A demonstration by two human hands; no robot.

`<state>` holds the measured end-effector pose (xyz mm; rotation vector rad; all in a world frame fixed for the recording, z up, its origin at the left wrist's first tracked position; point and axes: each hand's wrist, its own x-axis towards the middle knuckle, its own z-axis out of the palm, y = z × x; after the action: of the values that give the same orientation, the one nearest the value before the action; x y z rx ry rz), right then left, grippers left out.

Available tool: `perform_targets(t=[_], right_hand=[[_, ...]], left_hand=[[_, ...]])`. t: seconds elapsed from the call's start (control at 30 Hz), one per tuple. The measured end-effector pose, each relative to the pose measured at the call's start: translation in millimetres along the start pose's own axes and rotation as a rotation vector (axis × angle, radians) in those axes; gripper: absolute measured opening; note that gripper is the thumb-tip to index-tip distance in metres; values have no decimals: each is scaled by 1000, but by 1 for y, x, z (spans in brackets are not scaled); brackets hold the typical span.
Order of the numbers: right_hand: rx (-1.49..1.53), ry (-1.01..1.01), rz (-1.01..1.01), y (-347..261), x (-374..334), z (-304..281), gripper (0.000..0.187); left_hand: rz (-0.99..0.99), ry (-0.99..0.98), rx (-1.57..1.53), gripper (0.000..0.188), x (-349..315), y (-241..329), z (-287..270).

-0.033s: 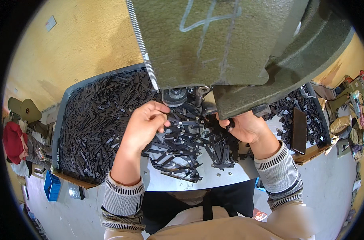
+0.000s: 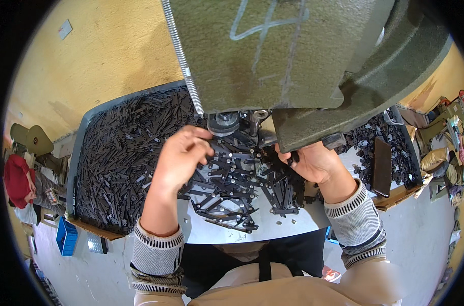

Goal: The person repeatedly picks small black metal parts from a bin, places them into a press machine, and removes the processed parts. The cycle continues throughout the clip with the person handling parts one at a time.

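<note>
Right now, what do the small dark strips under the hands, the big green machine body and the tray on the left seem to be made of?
Dark strips: probably blackened sheet metal, flat, thin and stiff, with punched holes and pale rivets.
Machine body: likely cast metal under worn, matt olive paint, with thick rounded walls.
Tray: grey, smooth rim; plastic or painted metal, cannot tell.

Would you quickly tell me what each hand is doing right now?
Left hand: fingers curled over the black metal strips; grip cannot be told.
Right hand: pinching a black strip under the press.

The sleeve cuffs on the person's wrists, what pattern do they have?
The sleeve cuffs have black and white stripes over grey knit, clearest in the head view.
</note>
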<state>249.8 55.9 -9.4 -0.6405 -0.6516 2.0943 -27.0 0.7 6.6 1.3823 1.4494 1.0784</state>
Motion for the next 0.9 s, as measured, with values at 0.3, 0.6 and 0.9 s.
perform_targets(t=[0.3,0.6,0.9], right_hand=[[-63,42,40,-3,-9,4,18],[-524,16,-23,-2,-9,12,11],[-838,11,-139,2,-16,26,15]], left_hand=[[100,58,595,11,-2,-2,-15],[147,-29,751,14,-3,-2,-11],[-35,-95,578,8,-3,8,-17]])
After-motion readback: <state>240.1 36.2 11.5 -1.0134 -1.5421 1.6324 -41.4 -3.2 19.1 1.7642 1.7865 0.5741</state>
